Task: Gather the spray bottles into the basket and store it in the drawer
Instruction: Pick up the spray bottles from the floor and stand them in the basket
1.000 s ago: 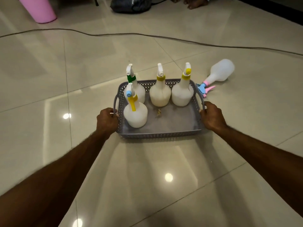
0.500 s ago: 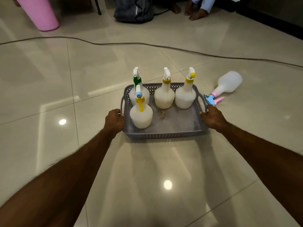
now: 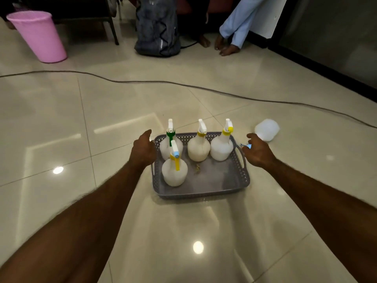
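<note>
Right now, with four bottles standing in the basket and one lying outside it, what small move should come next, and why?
Probably the right hand closing on the fallen bottle by its neck. That bottle lies on the floor just right of the grey basket, the hand sits over its sprayer end, and the basket's front right is free. The left hand is beside the left handle.

A: What's in the basket (image 3: 201,192)?
B: Four spray bottles (image 3: 198,146), three along its far wall, one near-left.
A: Outside it?
B: A fifth bottle (image 3: 266,129) lies on the floor (image 3: 102,111), right of the basket.

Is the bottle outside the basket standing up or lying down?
Lying down. The bottle rests on its side on the floor, right of the basket, beyond the right hand.
</note>
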